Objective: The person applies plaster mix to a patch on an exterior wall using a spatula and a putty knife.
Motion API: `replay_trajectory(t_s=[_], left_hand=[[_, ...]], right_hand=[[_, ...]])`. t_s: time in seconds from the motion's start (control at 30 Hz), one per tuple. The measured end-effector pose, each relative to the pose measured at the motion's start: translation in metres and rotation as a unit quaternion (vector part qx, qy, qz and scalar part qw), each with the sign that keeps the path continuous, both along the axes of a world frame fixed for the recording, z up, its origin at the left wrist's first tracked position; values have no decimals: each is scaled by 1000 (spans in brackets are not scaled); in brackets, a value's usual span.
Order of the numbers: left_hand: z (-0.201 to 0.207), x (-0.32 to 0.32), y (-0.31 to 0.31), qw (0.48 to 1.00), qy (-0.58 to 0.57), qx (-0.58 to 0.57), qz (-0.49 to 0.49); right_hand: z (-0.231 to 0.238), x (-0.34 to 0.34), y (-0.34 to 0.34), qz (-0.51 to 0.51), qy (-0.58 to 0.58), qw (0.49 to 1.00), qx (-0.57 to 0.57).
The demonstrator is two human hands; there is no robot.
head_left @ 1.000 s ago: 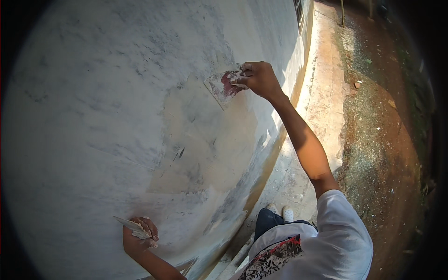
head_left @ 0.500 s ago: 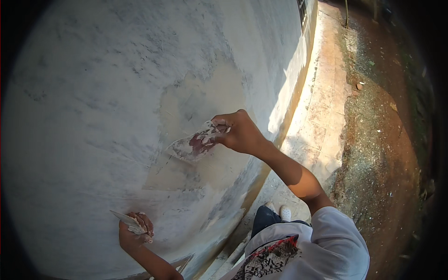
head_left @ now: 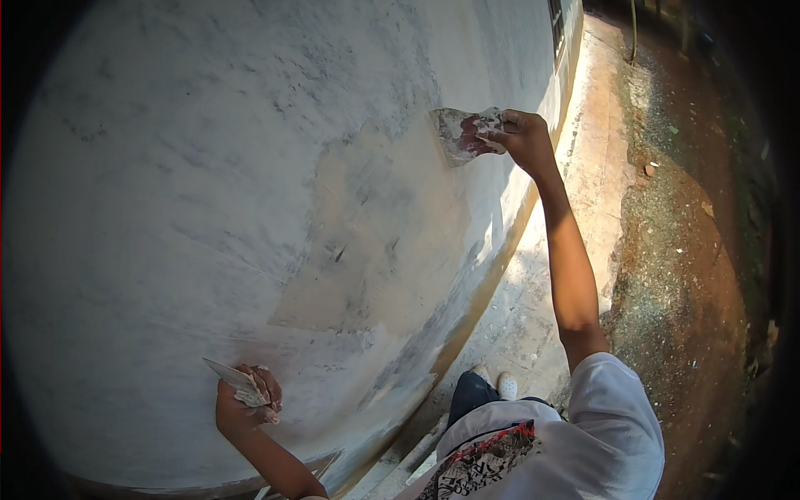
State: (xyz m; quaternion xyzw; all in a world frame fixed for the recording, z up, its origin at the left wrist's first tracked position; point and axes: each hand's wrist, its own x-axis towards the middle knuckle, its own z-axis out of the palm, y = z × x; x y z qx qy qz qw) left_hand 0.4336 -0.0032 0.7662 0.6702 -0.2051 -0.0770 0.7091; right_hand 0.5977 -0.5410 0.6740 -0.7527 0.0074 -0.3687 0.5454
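My right hand [head_left: 527,143] is closed on a putty knife [head_left: 467,135], a wide flat blade smeared with white filler over dark red. Its broad edge lies against the wall [head_left: 208,167], by the upper right of a damp beige patch of filler [head_left: 375,242]. At the lower left, close to the wall, my left hand [head_left: 248,400] grips a second putty knife [head_left: 231,377]. That one's pale blade points up and left, with white filler heaped near the fingers. Filler coats the left fingers too.
A pale concrete walkway [head_left: 583,175] runs along the wall's foot at right, partly sunlit. Beyond it lies gravel and reddish soil [head_left: 667,275]. My feet in white shoes [head_left: 507,385] stand on the walkway. A barred window [head_left: 557,25] opens in the wall at the top.
My right hand has swept the putty knife up and to the right across the beige patch, and the arm is straighter. The left hand stays nearly in place.
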Motion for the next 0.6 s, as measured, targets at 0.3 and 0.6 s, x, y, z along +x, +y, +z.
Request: replay_trajectory(t_s=[0.3,0.6], left_hand=[[2,2,13,999,-13,37,-14],[-4,7,19,998,16,22,-59]], right_hand=[[20,-67,212,211,-46,976,-43],[-7,25,-28,-102,10,993,-53]])
